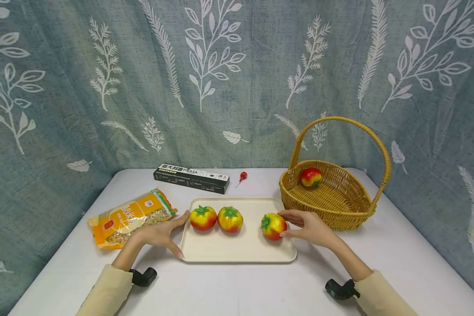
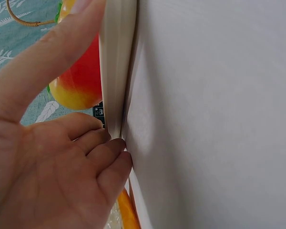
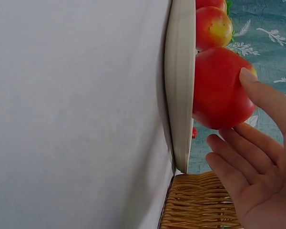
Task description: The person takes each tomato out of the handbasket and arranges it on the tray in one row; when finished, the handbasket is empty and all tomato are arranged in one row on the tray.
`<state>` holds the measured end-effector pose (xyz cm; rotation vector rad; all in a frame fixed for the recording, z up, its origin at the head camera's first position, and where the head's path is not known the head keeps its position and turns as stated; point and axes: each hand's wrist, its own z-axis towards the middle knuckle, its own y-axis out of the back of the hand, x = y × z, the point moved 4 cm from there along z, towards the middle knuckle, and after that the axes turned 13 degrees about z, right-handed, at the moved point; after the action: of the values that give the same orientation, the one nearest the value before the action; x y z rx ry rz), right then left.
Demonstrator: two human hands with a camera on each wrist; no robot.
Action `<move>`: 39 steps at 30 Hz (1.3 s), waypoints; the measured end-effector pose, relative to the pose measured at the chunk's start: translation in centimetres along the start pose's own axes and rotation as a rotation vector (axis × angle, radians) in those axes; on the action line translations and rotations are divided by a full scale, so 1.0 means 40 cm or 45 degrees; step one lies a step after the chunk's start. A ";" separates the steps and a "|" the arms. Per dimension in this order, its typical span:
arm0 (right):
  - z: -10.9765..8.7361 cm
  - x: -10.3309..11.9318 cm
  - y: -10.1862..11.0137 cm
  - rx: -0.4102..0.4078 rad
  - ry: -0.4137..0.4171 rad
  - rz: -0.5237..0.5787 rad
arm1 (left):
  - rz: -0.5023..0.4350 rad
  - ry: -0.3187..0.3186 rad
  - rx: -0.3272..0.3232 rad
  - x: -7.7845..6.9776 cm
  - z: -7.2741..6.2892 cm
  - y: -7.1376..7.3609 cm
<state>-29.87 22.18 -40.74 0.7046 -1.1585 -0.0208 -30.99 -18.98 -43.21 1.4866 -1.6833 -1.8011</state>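
The right hand [image 1: 314,228] has a red-and-yellow fruit [image 1: 274,227] between thumb and fingers, a light pinch from the side nearest its palm. That fruit is over the near-hand end of a cream tray [image 1: 237,251]; whether the hand takes any of its weight, I cannot tell. Just beyond the same hand stands a wicker basket [image 1: 320,210] with a raised handle, and inside it lies a basket fruit [image 1: 310,177].

The left hand [image 1: 156,233] grasps no fruit: thumb and fingers are spread along the tray's end, touching it, apparently to steady it. Just inward of its fingertips sits a leafy-topped fruit [image 1: 203,218], with a second one [image 1: 230,219] close beside it, farther from that hand. On its outer side, near the wrist, lies an orange pasta bag [image 1: 132,217]; past the fingertips are a dark pasta box [image 1: 191,178] and a red lollipop [image 1: 242,176], all on the table [image 1: 237,289].

The work looks partway: two fruits rest on the tray unheld, the pinched one seems unreleased, and one is in the basket.
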 end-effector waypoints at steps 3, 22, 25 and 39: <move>-0.005 0.007 0.001 -0.012 0.018 -0.027 | -0.007 0.003 0.003 0.000 0.000 0.000; 0.001 0.019 -0.001 -0.005 0.040 -0.108 | 0.002 -0.007 0.002 0.003 -0.001 -0.001; 0.015 0.019 -0.006 -0.002 0.036 -0.111 | -0.001 -0.006 0.004 0.002 -0.001 -0.001; 0.073 0.016 -0.031 0.033 -0.017 -0.020 | 0.006 -0.001 0.006 -0.005 -0.002 0.004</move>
<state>-31.64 19.51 -40.20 0.7373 -1.1677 -0.0240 -30.91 -18.93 -42.98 1.4823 -1.6911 -1.7968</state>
